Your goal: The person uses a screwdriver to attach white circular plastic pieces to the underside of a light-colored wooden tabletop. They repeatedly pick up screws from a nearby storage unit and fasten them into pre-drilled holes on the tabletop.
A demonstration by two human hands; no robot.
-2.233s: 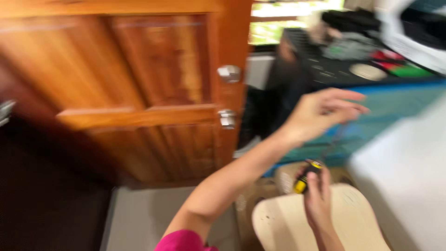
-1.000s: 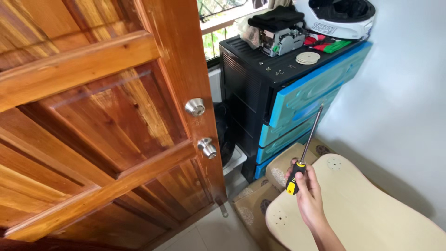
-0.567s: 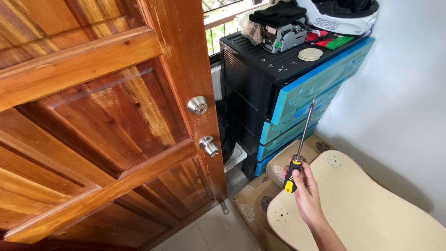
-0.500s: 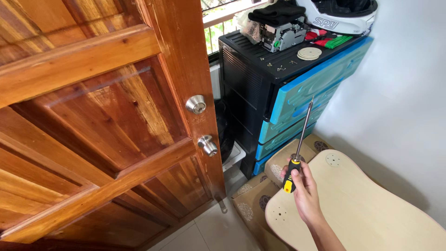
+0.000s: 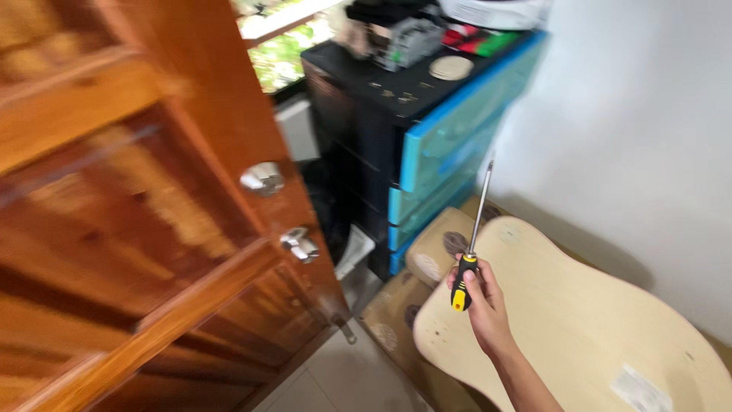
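The right hand (image 5: 482, 304) is closed around the black-and-yellow handle of a screwdriver (image 5: 471, 238), whose shaft points up from the fist. Just below the grip lies a pale wooden board (image 5: 579, 320). The door (image 5: 152, 229) with its knob (image 5: 262, 178), somewhat blurred, stands well to the left. The left hand is out of view.

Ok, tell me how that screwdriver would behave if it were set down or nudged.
The screwdriver, gripped in the right hand, has a long thin metal shaft, so it is probably stiff, not floppy. Its rounded black and yellow handle looks likely to roll on a flat surface. The handle seems thicker than the shaft, so it would likely feel handle-heavy, yet light enough for one hand.
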